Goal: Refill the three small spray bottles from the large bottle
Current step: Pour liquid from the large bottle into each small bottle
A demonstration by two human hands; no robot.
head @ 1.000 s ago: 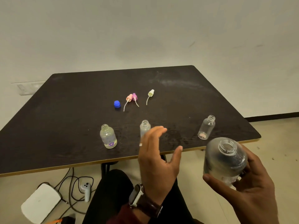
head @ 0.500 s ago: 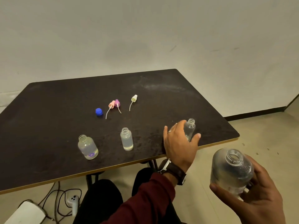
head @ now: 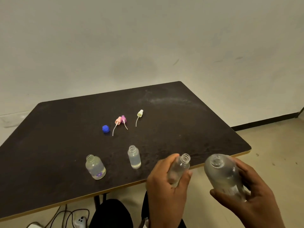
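Observation:
My left hand (head: 166, 186) grips a small clear bottle (head: 180, 167), lifted off the table and tilted, its open neck pointing up and right. Just to its right, my right hand (head: 253, 195) holds the large clear bottle (head: 222, 173), uncapped and leaning left toward the small one. Two other small open bottles stand near the table's front edge: one with a purple flower (head: 95, 167) at the left, and a narrower one (head: 134, 157) in the middle, both holding liquid. On the black table (head: 57, 129) lie a blue cap (head: 105, 128) and pink (head: 117, 121), purple (head: 123, 119) and pale yellow (head: 140, 113) spray heads.
The table's front edge with its light trim runs diagonally just beyond my hands. Below it are my dark-clad knees (head: 111, 213), cables and a white controller (head: 79, 221) on the floor. A pale wall stands behind the table.
My left hand closed on the right-hand small bottle and lifted it off the table toward me. My right hand raised the large bottle and tipped it leftward beside it.

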